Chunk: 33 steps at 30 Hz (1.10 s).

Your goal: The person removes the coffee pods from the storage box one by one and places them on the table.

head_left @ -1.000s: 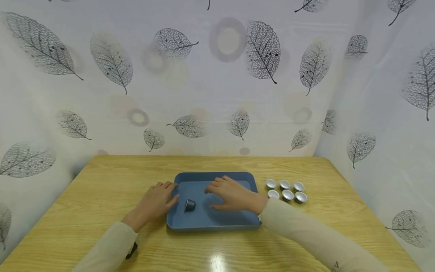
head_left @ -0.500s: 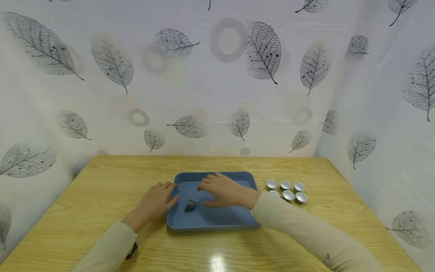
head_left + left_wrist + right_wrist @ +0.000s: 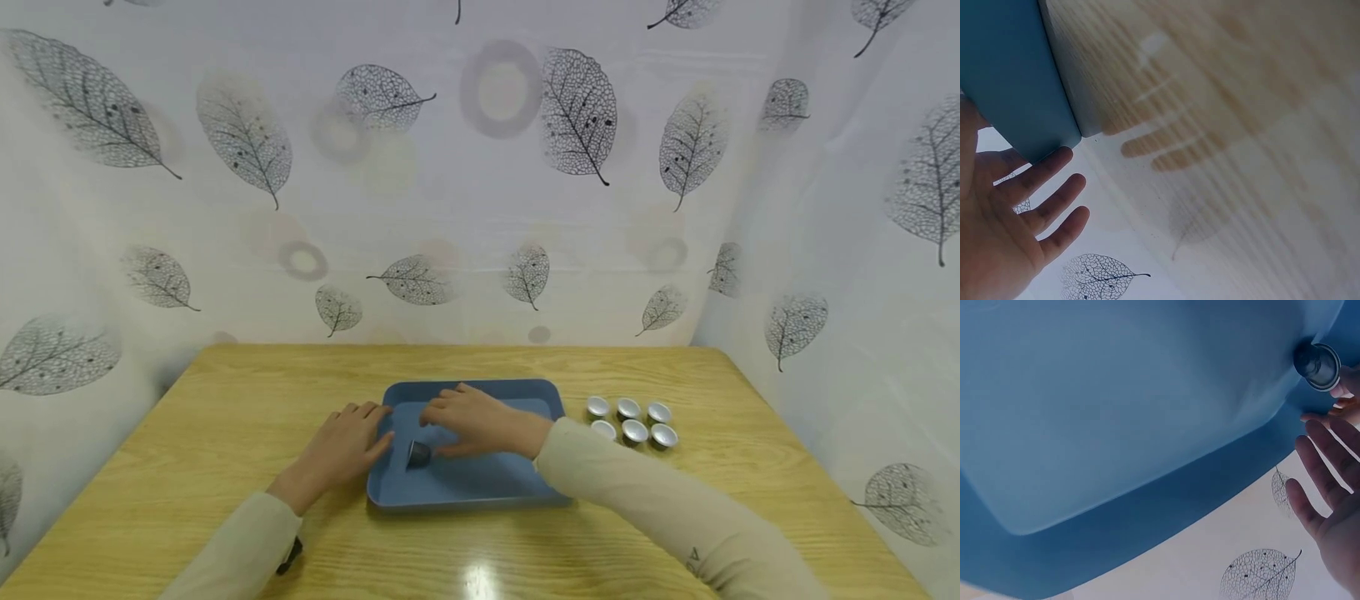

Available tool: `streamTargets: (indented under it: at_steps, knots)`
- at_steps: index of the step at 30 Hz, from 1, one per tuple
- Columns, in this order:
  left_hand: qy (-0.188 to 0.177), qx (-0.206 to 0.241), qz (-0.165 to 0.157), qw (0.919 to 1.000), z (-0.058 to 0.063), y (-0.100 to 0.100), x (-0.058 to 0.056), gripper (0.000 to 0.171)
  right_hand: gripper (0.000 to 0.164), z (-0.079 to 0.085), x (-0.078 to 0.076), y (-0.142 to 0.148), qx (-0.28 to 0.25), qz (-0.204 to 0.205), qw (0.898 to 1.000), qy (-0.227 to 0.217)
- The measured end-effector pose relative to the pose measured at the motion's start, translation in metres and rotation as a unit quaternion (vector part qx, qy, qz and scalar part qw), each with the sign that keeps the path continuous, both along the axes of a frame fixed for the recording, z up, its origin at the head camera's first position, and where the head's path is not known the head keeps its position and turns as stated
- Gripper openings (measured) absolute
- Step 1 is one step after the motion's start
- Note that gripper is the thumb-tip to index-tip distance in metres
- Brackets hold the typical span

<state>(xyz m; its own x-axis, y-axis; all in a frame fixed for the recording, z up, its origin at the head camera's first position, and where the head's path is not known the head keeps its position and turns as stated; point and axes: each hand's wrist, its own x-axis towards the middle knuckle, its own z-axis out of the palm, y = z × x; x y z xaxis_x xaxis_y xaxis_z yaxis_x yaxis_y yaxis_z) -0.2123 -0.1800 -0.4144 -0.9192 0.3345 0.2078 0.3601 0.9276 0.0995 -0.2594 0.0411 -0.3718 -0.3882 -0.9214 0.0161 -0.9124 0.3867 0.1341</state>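
A blue tray (image 3: 487,487) lies on the wooden table. Inside it, near the left side, a dark coffee capsule (image 3: 418,454) rests on its side. My left hand (image 3: 337,450) is at the tray's left rim, fingers spread and touching the edge; the left wrist view shows its fingertips by the tray corner (image 3: 1054,140). Over the tray hovers my right hand (image 3: 483,422), with fingers extended and the thumb close to the capsule. In the right wrist view the capsule (image 3: 1316,365) sits just past a fingertip; whether they touch, I cannot tell.
Several capsules (image 3: 634,431) with silver lids upward stand in two rows on the table (image 3: 712,483), right of the tray. My right sleeve (image 3: 645,492) crosses the tray's right edge. A leaf-patterned curtain (image 3: 450,192) hangs behind and beside the table.
My right hand has moved left across the tray, closer to the dark capsule. The left hand has stayed at the rim, and the capsule lies in the same place.
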Motion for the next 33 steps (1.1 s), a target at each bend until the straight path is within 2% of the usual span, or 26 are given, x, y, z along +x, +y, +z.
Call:
streamTargets:
  at_steps: [7, 21, 33]
  knots:
    - [0.003, -0.002, 0.001, 1.0000, 0.000, 0.000, 0.001, 0.042, 0.042, -0.005, 0.003, -0.008, 0.012, 0.014, 1.000, 0.009]
    - [0.016, -0.009, -0.004, 0.9998, -0.002, 0.000, 0.000, 0.041, 0.046, -0.013, 0.004, -0.019, 0.029, 0.005, 1.000, 0.003]
    - [0.004, -0.006, 0.002, 1.0000, -0.001, 0.000, 0.000, 0.041, 0.043, -0.018, 0.005, -0.022, 0.041, 0.005, 0.999, 0.019]
